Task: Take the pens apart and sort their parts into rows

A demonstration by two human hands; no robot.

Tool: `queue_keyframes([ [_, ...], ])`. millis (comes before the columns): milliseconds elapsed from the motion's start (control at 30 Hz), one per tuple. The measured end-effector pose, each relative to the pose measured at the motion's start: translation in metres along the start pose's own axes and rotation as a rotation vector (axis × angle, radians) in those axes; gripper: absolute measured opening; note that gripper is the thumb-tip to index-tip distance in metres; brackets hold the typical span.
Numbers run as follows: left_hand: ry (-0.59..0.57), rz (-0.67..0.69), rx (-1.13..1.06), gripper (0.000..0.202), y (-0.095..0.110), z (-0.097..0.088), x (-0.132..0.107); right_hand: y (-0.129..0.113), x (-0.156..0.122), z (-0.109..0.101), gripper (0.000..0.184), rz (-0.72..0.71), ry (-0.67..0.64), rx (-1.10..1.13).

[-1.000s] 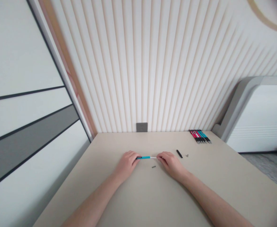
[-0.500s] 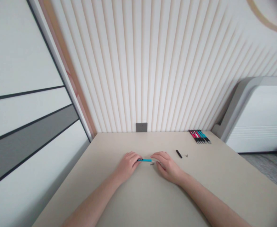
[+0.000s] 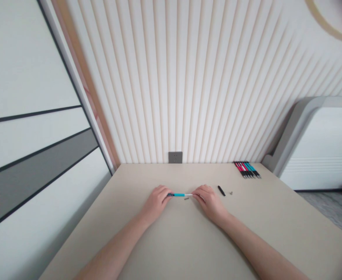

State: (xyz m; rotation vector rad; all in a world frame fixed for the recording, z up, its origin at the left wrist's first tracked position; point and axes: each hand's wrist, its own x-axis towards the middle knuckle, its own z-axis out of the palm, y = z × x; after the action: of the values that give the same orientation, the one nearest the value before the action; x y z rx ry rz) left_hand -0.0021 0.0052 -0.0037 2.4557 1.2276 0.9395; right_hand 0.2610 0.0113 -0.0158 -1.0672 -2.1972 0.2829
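My left hand (image 3: 157,200) is closed on the dark end of a blue pen barrel (image 3: 179,195), which points right across the table. From the barrel's right end sticks out a thin white refill (image 3: 189,195). The fingertips of my right hand (image 3: 208,200) are pinched on the refill's far end, partly hiding it. Just below the refill lies a small dark spring (image 3: 186,199). To the right of my right hand rest a black pen grip (image 3: 221,190) and a small silvery pen tip (image 3: 231,193).
Several pens (image 3: 246,170), pink, red and blue with black grips, lie in a row at the back right of the beige table (image 3: 171,241). Behind it rises a ribbed wall with a dark socket (image 3: 175,157). A white cabinet (image 3: 28,155) stands on the left.
My right hand's fingers have closed on the refill's end; before, they were apart around it. More of the white refill now shows outside the barrel. Both hands have shifted slightly away from me.
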Motion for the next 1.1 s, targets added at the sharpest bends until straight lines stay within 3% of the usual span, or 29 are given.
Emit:
queue_keyframes([
  [233, 0.013, 0.056, -0.059, 0.010, -0.008, 0.001, -0.002, 0.005, 0.003, 0.007, 0.028, -0.018, 0.063, 0.005],
  [733, 0.042, 0.158, 0.042, 0.015, -0.019, -0.008, -0.002, -0.002, 0.010, 0.015, 0.032, -0.006, 0.036, -0.022],
  [933, 0.081, 0.075, 0.048, 0.013, -0.019, -0.013, 0.001, -0.009, 0.012, 0.015, 0.032, -0.027, -0.020, -0.009],
  [1100, 0.181, -0.046, 0.001, 0.012, -0.026, -0.013, 0.001, 0.003, 0.013, 0.018, 0.039, 0.074, 0.052, -0.054],
])
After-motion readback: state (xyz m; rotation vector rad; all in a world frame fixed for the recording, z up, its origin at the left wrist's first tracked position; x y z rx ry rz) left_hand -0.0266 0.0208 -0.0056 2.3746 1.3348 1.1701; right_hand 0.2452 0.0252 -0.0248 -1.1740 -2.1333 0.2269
